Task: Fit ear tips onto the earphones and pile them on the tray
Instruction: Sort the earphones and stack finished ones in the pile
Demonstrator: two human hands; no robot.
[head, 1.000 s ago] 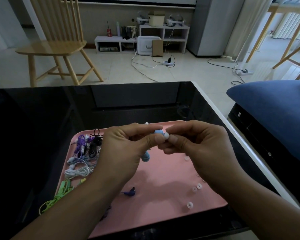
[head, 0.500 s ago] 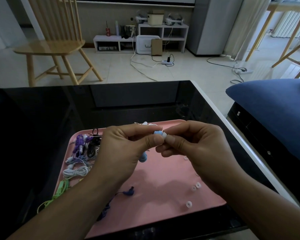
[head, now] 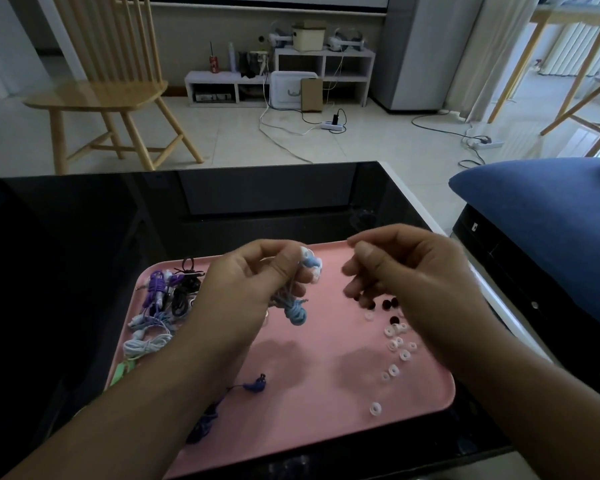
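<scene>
Earphones in dark blue (head: 253,386) lie nearest to me on the pink tray (head: 326,427), with no tip that I can see. To the right, loose white ear tips (head: 394,370) and some dark ones (head: 385,304) wait on the tray. My left hand (head: 253,289) grips the light blue earphones (head: 310,264), the coiled cable (head: 295,311) hanging below. My right hand (head: 399,271) is apart from it, fingers loosely curled, holding nothing I can see. At the far left corner is the pile of finished earphones (head: 163,306). I judge this pair is nearly ready for the pile; the dark blue pair remains. The black bench (head: 84,237) extends beyond.
</scene>
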